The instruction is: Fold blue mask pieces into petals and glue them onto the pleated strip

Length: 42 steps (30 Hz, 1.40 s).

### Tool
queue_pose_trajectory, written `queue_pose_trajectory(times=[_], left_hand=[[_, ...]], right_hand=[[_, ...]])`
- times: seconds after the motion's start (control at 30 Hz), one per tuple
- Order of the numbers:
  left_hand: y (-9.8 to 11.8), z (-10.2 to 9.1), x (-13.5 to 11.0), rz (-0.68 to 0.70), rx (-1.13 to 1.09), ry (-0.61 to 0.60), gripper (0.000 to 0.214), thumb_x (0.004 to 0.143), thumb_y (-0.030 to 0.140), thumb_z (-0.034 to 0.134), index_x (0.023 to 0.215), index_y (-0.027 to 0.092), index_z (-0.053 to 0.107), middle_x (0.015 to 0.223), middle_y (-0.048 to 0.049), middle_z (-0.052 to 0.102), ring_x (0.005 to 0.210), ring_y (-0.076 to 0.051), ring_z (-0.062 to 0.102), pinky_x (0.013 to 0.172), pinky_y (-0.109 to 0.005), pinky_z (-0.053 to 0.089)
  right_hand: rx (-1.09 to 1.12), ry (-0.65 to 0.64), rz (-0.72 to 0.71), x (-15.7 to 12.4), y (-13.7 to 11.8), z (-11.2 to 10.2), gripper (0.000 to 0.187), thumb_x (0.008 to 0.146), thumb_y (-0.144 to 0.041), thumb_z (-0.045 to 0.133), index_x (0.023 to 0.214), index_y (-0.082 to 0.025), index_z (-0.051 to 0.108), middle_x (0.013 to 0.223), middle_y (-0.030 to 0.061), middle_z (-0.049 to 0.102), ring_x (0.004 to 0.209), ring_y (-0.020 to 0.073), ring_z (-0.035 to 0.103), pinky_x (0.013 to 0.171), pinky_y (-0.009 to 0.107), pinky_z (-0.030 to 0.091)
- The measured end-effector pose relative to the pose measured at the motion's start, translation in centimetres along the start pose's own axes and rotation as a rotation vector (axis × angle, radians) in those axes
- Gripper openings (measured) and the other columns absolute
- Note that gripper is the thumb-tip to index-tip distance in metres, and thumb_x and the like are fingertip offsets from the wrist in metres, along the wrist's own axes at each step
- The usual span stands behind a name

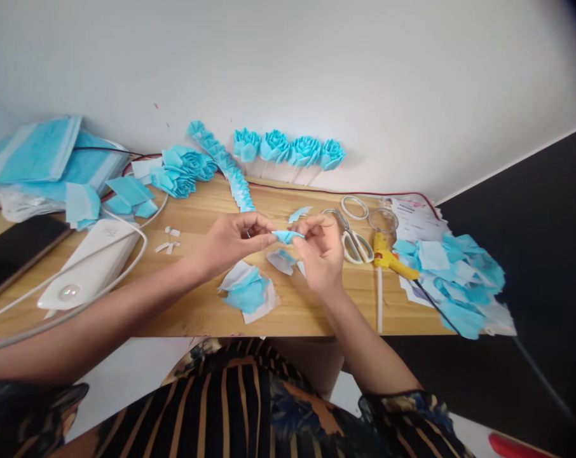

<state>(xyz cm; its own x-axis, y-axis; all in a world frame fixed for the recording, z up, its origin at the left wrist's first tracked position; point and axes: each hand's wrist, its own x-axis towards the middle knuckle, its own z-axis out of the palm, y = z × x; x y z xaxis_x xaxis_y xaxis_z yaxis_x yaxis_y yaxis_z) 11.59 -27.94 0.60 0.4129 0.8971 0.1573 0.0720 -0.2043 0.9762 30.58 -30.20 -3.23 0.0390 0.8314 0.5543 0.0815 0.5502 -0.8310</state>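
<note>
A small folded piece of blue fabric [288,236] is stretched between my two hands above the middle of the table. My left hand [238,238] pinches its left end between thumb and fingers. The right end is pinched by my right hand [319,251]. Just below lie a loose piled stack of blue and white fabric pieces [248,291] and a smaller blue-white scrap [281,261]. Behind my hands rests another blue strip [299,214]. A long row of overlapping folded blue pieces [228,168] runs from the wall down toward my left hand.
Several blue fabric flowers [274,147] lean on the wall; more [185,170] lie left. Scissors [357,247], tape rolls [354,207] and a yellow glue gun [386,257] lie right, beside a blue scrap heap [459,273]. Leftward are a white power strip [90,264], phone [18,254] and masks [35,152].
</note>
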Motion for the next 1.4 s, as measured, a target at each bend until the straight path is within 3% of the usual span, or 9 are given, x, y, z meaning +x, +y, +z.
queue_pose_trajectory(times=[0.13, 0.23, 0.37, 0.6, 0.7, 0.87, 0.97, 1.4], left_hand=[[-0.4, -0.6, 0.5, 0.040, 0.117, 0.022, 0.016, 0.086, 0.030, 0.067, 0.080, 0.015, 0.069, 0.072, -0.0005, 0.068, 0.064, -0.012, 0.057, 0.060, -0.025, 0.043], [-0.9, -1.0, 0.5, 0.257, 0.414, 0.066, 0.012, 0.088, 0.021, 0.063, 0.079, 0.015, 0.068, 0.070, -0.0010, 0.065, 0.065, -0.013, 0.057, 0.062, -0.027, 0.042], [-1.5, -1.3, 0.5, 0.552, 0.810, 0.142, 0.017, 0.092, 0.017, 0.059, 0.078, 0.017, 0.067, 0.069, -0.0033, 0.064, 0.069, -0.017, 0.059, 0.065, -0.030, 0.043], [-2.1, -1.4, 0.5, 0.689, 1.016, 0.152, 0.029, 0.100, 0.019, 0.052, 0.074, 0.018, 0.064, 0.071, -0.0046, 0.066, 0.069, -0.018, 0.057, 0.064, -0.032, 0.043], [-2.0, -1.4, 0.4, 0.748, 1.066, 0.146, 0.033, 0.102, 0.019, 0.050, 0.071, 0.019, 0.061, 0.068, -0.0034, 0.063, 0.066, -0.018, 0.053, 0.063, -0.033, 0.041], [-1.8, -1.4, 0.2, 0.804, 1.140, 0.122, 0.038, 0.103, 0.015, 0.047, 0.067, 0.020, 0.054, 0.065, -0.0011, 0.057, 0.066, -0.017, 0.049, 0.060, -0.035, 0.034], [-1.8, -1.3, 0.2, 0.816, 1.156, 0.112, 0.038, 0.104, 0.014, 0.046, 0.067, 0.020, 0.053, 0.065, -0.0002, 0.056, 0.066, -0.016, 0.048, 0.060, -0.036, 0.032], [-2.4, -1.1, 0.3, 0.926, 1.192, 0.135, 0.032, 0.102, 0.016, 0.055, 0.071, 0.020, 0.053, 0.066, 0.0017, 0.058, 0.066, -0.016, 0.047, 0.059, -0.034, 0.032]], right_hand=[[-0.115, -0.165, 0.028, 0.9, -0.6, -1.3, 0.021, 0.092, -0.031, 0.064, 0.111, -0.026, 0.057, 0.101, 0.0035, 0.065, 0.098, 0.0191, 0.066, 0.092, 0.039, 0.056], [-0.408, -0.230, -0.104, 2.0, -2.0, -2.2, 0.017, 0.095, -0.026, 0.062, 0.113, -0.026, 0.063, 0.112, 0.0061, 0.070, 0.109, 0.0227, 0.066, 0.098, 0.044, 0.051], [-0.706, -0.320, -0.351, 3.0, -3.1, -2.1, 0.011, 0.094, -0.025, 0.065, 0.106, -0.026, 0.067, 0.098, 0.0040, 0.072, 0.097, 0.0239, 0.066, 0.087, 0.043, 0.049], [-0.851, -0.366, -0.461, 3.2, -2.4, -0.7, 0.006, 0.092, -0.020, 0.068, 0.091, -0.026, 0.067, 0.086, 0.0016, 0.069, 0.085, 0.0225, 0.061, 0.078, 0.041, 0.042], [-0.755, -0.352, -0.377, 3.4, -2.4, -0.6, 0.012, 0.092, -0.016, 0.064, 0.085, -0.025, 0.066, 0.083, 0.0010, 0.069, 0.083, 0.0207, 0.062, 0.077, 0.039, 0.044], [-0.469, -0.352, 0.006, 3.5, -2.4, -0.6, 0.016, 0.093, -0.020, 0.063, 0.078, -0.022, 0.062, 0.075, -0.0022, 0.066, 0.074, 0.0156, 0.060, 0.073, 0.033, 0.047], [-0.364, -0.328, 0.153, 3.4, -1.9, -0.6, 0.018, 0.092, -0.024, 0.063, 0.074, -0.022, 0.060, 0.071, -0.0032, 0.063, 0.070, 0.0141, 0.058, 0.070, 0.030, 0.047], [-0.295, -0.298, 0.277, 2.9, -0.9, -0.9, 0.019, 0.091, -0.030, 0.061, 0.075, -0.021, 0.059, 0.074, -0.0018, 0.063, 0.072, 0.0139, 0.058, 0.073, 0.029, 0.046]])
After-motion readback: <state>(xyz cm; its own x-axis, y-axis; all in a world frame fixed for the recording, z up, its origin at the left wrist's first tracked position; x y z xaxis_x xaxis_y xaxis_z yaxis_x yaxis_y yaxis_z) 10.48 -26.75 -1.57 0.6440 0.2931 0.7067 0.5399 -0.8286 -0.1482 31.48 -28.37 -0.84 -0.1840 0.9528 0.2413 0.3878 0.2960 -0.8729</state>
